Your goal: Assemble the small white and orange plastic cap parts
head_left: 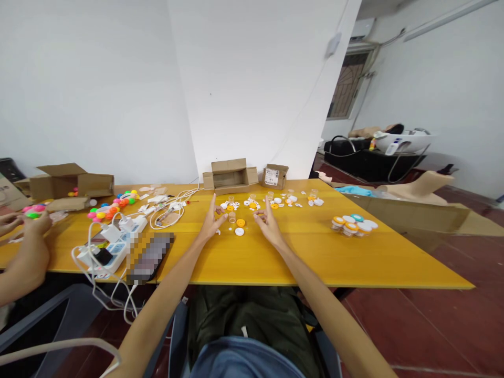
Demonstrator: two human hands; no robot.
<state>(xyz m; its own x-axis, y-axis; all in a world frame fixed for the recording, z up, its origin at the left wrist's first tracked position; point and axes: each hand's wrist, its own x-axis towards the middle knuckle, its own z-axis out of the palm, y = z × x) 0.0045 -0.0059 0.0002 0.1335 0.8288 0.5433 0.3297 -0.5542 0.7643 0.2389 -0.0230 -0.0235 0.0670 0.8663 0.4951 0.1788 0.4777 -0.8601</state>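
Note:
Both my hands are over the yellow table [307, 257], one on each side of a few small parts. My left hand [211, 220] has its index finger stretched forward and thumb apart, holding nothing. My right hand [269, 220] mirrors it, index finger extended and thumb out, also holding nothing. Between them are a clear cup [232, 217], an orange disc [240, 223] and a white disc [239, 231]. Beyond my fingertips lie scattered small white pieces [277, 200] and another orange disc [274, 207].
Cardboard boxes [229, 177] stand at the back. Lidded containers [353, 226] are grouped at right. At left are a power strip [118, 244], white cables [173, 207], a phone [151, 257], colourful balls [114, 207] and another person's hands [37, 224].

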